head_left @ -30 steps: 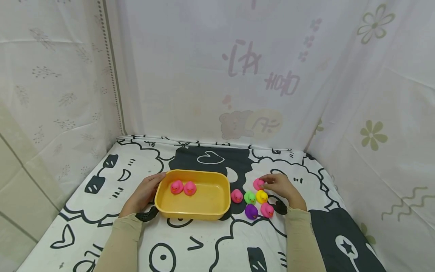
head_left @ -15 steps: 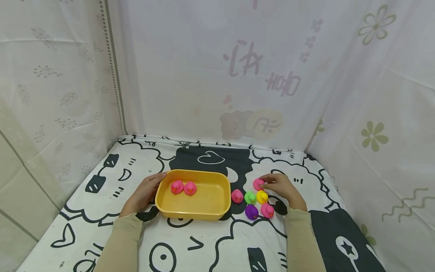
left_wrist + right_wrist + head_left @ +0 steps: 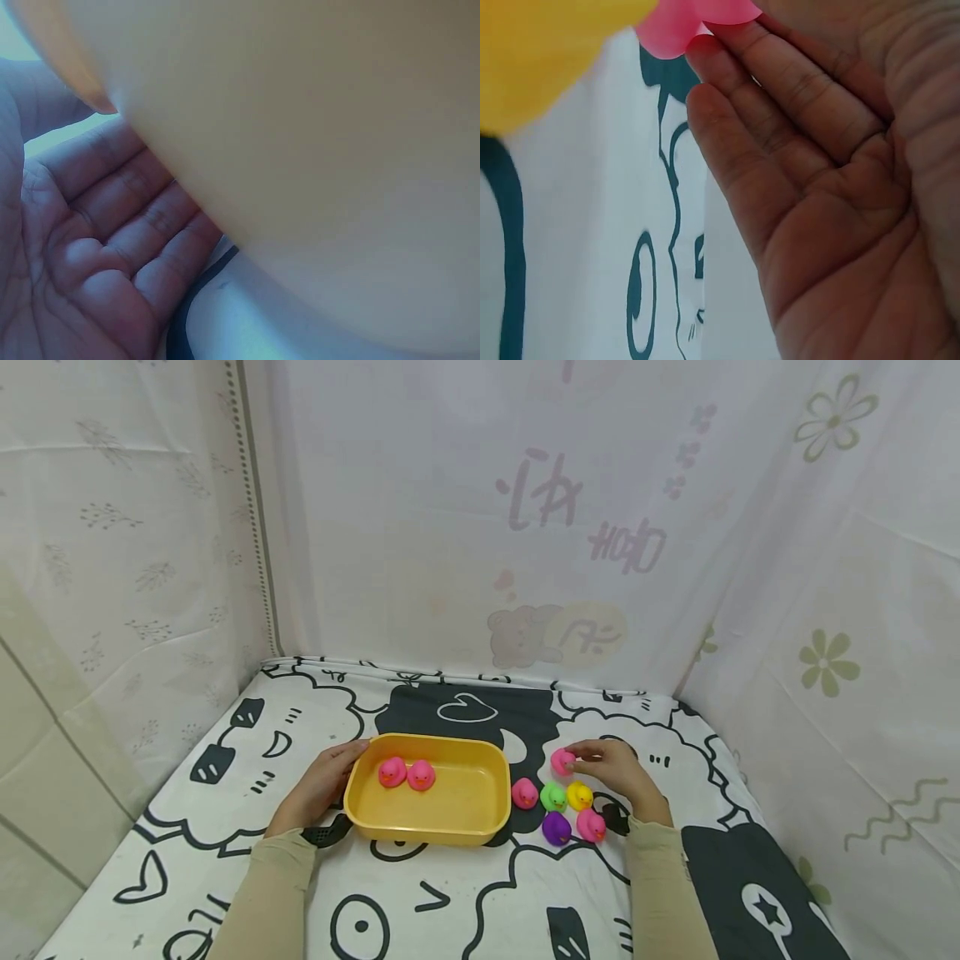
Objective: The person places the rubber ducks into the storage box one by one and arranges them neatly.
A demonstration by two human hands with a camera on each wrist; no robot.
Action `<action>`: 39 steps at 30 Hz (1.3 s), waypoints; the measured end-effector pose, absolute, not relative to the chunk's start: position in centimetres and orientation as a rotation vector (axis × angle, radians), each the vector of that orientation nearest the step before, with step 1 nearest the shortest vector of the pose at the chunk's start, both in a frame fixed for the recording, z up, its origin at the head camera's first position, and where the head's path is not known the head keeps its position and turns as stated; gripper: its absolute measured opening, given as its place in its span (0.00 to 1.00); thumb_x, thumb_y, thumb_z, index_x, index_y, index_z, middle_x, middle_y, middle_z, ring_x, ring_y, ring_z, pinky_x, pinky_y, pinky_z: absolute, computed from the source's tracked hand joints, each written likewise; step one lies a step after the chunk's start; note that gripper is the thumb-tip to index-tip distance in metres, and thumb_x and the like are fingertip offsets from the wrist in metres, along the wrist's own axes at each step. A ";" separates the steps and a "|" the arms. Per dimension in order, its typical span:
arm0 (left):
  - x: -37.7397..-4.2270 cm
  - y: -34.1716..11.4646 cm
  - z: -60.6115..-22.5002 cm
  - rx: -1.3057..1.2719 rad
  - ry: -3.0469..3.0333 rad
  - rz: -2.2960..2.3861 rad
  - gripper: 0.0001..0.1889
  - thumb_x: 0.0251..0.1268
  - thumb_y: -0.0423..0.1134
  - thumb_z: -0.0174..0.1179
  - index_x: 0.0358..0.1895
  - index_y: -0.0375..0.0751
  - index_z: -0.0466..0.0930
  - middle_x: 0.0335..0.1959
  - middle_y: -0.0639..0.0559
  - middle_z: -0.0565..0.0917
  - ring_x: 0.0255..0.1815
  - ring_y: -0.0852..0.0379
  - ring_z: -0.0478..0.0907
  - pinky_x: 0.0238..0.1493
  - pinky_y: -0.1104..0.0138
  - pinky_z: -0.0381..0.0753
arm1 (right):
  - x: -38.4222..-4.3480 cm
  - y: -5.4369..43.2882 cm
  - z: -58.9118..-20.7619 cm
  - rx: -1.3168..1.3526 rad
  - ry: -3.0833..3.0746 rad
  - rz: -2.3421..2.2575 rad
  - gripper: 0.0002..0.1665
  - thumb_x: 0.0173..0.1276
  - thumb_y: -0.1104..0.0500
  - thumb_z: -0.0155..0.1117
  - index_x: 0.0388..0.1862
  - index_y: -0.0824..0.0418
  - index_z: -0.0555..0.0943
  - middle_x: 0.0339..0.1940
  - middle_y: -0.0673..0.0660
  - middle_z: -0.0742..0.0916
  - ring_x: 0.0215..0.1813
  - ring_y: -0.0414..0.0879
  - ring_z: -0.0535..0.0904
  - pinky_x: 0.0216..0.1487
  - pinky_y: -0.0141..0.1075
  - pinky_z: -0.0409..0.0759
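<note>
A yellow plastic tray (image 3: 427, 827) sits on the patterned cloth with two pink rubber ducks (image 3: 422, 775) inside, side by side near its left end. My left hand (image 3: 327, 783) holds the tray at its left side; in the left wrist view the thumb is by the rim and the fingers (image 3: 124, 202) lie against the outer wall. My right hand (image 3: 618, 770) pinches another pink rubber duck (image 3: 562, 762) at the back of the group right of the tray. In the right wrist view only part of this duck (image 3: 667, 30) shows past the fingertips.
Beside the tray stand a pink duck (image 3: 524, 793), a green duck (image 3: 553, 797) and a yellow duck (image 3: 579, 796). In front of them are a purple duck (image 3: 557, 828) and another pink duck (image 3: 591, 826). Pale printed curtains (image 3: 420, 527) hang behind the cloth and on both sides.
My right hand has shifted slightly left with the pink duck, away from the yellow one. The left hand and tray have stayed in place.
</note>
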State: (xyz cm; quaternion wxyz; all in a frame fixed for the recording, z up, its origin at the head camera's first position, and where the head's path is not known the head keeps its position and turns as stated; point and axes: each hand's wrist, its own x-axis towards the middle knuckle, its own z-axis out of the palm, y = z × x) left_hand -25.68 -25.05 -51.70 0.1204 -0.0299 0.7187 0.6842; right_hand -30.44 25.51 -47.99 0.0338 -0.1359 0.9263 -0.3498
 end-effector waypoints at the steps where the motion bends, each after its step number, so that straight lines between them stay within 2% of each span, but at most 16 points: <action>1: -25.7 -25.1 -51.8 -0.086 2.099 1.998 0.41 0.70 0.67 0.53 0.74 0.39 0.66 0.69 0.39 0.73 0.53 0.49 0.80 0.52 0.64 0.83 | -30.4 25.4 -48.0 -0.433 2.850 -1.084 0.20 0.63 0.46 0.75 0.53 0.49 0.88 0.53 0.51 0.88 0.58 0.55 0.82 0.60 0.50 0.80; 15: -25.7 -25.2 -52.2 -0.090 2.088 2.007 0.43 0.67 0.69 0.53 0.74 0.41 0.66 0.68 0.39 0.74 0.50 0.50 0.82 0.49 0.62 0.85 | -30.0 23.8 -47.1 -0.528 2.854 -1.141 0.20 0.63 0.47 0.75 0.54 0.48 0.87 0.55 0.52 0.87 0.58 0.54 0.82 0.60 0.49 0.80; 20: -25.7 -25.3 -52.2 -0.076 2.079 2.012 0.42 0.68 0.69 0.53 0.74 0.41 0.67 0.67 0.39 0.74 0.49 0.49 0.82 0.49 0.61 0.85 | -29.8 22.9 -46.7 -0.591 2.835 -1.202 0.19 0.62 0.47 0.76 0.52 0.48 0.88 0.52 0.50 0.88 0.58 0.52 0.83 0.60 0.48 0.79; 28: -25.9 -25.3 -52.3 -0.074 2.073 2.013 0.42 0.68 0.68 0.54 0.73 0.41 0.68 0.66 0.40 0.75 0.49 0.48 0.82 0.50 0.62 0.84 | -29.2 20.7 -46.3 -0.642 2.775 -1.232 0.19 0.62 0.45 0.76 0.51 0.46 0.88 0.50 0.47 0.88 0.61 0.56 0.81 0.60 0.50 0.79; 35: -25.8 -25.2 -52.4 -0.071 2.086 2.023 0.42 0.66 0.69 0.55 0.72 0.40 0.69 0.66 0.39 0.76 0.50 0.48 0.82 0.50 0.62 0.84 | -28.7 18.9 -46.1 -0.728 2.762 -1.279 0.18 0.60 0.45 0.77 0.50 0.43 0.88 0.47 0.42 0.89 0.59 0.50 0.83 0.59 0.53 0.79; 39: -25.8 -25.2 -52.4 -0.074 2.098 2.019 0.41 0.68 0.68 0.54 0.72 0.40 0.69 0.66 0.40 0.76 0.49 0.48 0.81 0.50 0.63 0.84 | -28.5 18.3 -46.0 -0.815 2.751 -1.349 0.18 0.61 0.48 0.77 0.50 0.46 0.88 0.46 0.43 0.89 0.58 0.49 0.83 0.59 0.56 0.78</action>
